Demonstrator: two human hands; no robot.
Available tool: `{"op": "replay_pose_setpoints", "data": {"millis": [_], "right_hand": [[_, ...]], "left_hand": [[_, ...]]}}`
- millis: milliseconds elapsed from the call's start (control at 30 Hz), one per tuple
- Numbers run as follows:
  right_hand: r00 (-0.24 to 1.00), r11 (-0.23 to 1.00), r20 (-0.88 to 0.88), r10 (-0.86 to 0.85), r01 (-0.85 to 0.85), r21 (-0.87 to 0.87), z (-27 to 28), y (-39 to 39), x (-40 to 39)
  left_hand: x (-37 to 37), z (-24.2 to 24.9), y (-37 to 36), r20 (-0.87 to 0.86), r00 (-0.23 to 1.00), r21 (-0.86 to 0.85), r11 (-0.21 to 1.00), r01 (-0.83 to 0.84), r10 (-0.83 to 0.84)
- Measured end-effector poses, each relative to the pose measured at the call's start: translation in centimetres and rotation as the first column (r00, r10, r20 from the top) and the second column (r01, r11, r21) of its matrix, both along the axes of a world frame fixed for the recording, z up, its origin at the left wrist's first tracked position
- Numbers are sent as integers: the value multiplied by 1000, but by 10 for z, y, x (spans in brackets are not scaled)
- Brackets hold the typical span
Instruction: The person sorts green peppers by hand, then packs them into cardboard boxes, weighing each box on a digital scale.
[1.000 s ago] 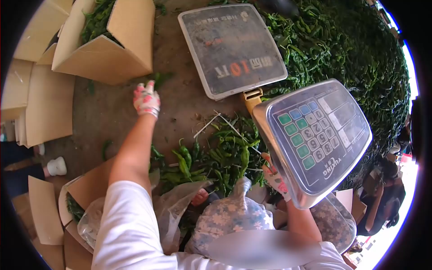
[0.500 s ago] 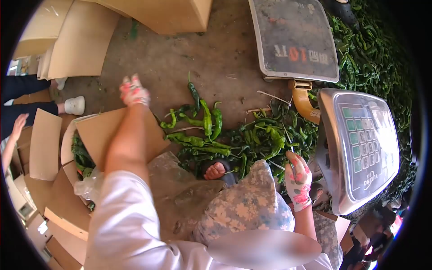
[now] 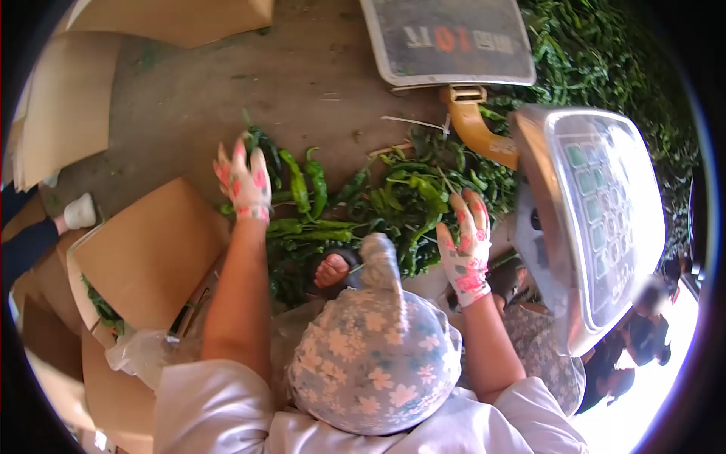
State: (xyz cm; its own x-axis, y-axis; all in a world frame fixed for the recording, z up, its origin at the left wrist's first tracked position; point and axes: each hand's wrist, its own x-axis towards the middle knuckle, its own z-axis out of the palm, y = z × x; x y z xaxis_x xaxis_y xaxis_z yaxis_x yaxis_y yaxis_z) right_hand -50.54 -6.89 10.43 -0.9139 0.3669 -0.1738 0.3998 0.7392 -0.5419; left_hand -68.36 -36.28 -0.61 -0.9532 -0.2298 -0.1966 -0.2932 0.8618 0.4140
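Both of my hands wear white gloves with a red flower print. My left hand, fingers spread and nothing held, is over the left edge of a pile of green peppers on the floor. At the right side of the same pile is my right hand, its fingers apart and holding nothing I can see. Several light green peppers lie between the hands, nearer the left one. A bare foot in a dark sandal rests at the pile's near edge.
A scale has its platform at the top and its keypad display on the right. Behind it spreads a large pepper heap. Cardboard boxes stand left, with a plastic bag. Another person's shoe shows at far left.
My left hand has moved right from above the box flap to the peppers. My right hand has shifted up and left, its fingers now stretched over the pile. The view has shifted too.
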Motion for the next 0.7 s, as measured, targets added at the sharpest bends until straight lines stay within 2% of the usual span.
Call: {"op": "replay_pose_setpoints", "data": {"millis": [33,67,100,167,200,233,267,300,367,433,533,567,600,633,667,700], "right_hand": [[990,990,35,-135,137,-42,-4,4,8],[956,945,80,-282,291,-149,-11,13,19],[889,834,165,-427,458,-309,-20,21,34],[709,424,379,-596,677,-601,-36,37,63],[627,210,468,-623,710,-672,-44,40,76],[571,72,502,-650,704,-707,-51,40,89],[522,-31,516,-679,682,-731,-57,37,98],[484,-91,507,-713,653,-752,-62,35,107],[418,-152,476,-774,607,-780,-66,38,121],[396,-170,442,-805,561,-810,-67,52,128],[465,-138,410,-785,513,-847,-52,96,119],[513,-113,416,-751,520,-846,-9,88,91],[577,-169,397,-714,407,-897,-18,117,98],[576,-55,280,-768,376,-925,-17,138,91],[559,77,95,-824,277,-958,-29,165,90],[505,-17,170,-846,292,-956,-6,187,75]], "left_hand": [[21,4,12,116,993,77,997,-29,20],[40,6,24,110,991,28,997,78,-81],[57,7,37,7,964,-119,957,264,-265],[79,12,69,56,953,126,949,288,-297],[91,15,90,58,947,151,941,304,-316],[102,16,111,55,939,174,930,325,-338],[112,7,128,103,935,306,905,295,-339],[121,-1,146,122,898,476,819,321,-423],[136,4,188,179,780,779,570,260,-600],[133,23,214,201,680,929,357,95,-705],[96,72,255,118,631,992,120,-40,-766],[82,89,262,62,612,998,32,-59,-788],[75,104,282,-1,595,996,-50,-67,-804],[72,116,304,-67,576,989,-129,-68,-815],[72,129,321,-132,553,979,-195,-56,-822],[73,136,352,-178,536,964,-255,-73,-825]]}}
